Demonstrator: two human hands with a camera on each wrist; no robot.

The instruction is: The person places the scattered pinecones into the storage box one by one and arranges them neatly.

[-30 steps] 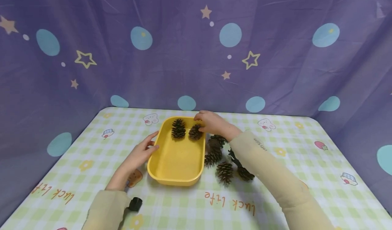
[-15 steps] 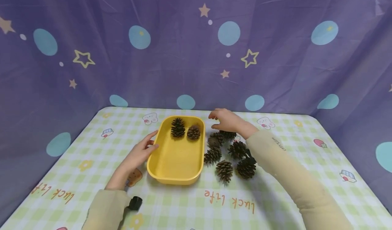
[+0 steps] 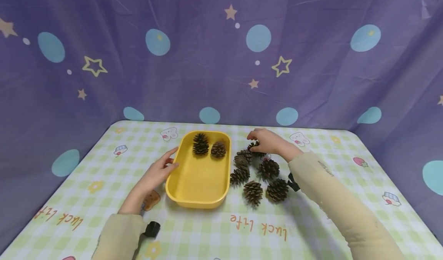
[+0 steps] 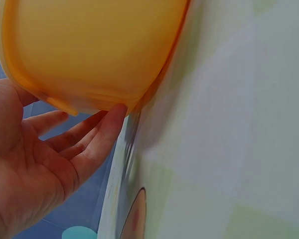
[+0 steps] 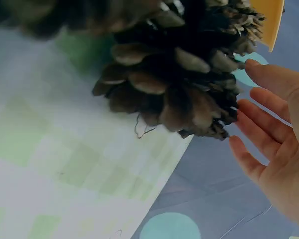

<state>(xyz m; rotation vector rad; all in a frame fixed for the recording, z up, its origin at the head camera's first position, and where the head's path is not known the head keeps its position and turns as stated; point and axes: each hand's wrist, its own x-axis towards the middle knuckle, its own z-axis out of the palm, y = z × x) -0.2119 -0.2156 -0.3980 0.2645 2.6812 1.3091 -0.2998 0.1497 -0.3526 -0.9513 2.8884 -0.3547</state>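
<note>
The right hand [image 3: 270, 141] has shifted from the yellow tray [image 3: 199, 205] to the far pinecone [image 3: 259, 154], fingers spread, no grip evident; the left hand [image 3: 158, 173] rests loosely extended against the tray, with two pinecones [image 3: 200, 145] inside and several other pinecones [image 3: 253, 193] remaining on the tabletop [image 3: 194, 237].

Soft light, dimmer wrist views

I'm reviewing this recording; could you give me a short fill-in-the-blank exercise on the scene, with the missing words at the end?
The tray is colored ____.
Exactly ____ pine cones sit inside it.
The hand touching the tray is the person's ____ one.
Seen from the head, the loose pine cones lie to the tray's ____.

Missing words: yellow; two; left; right.
</note>
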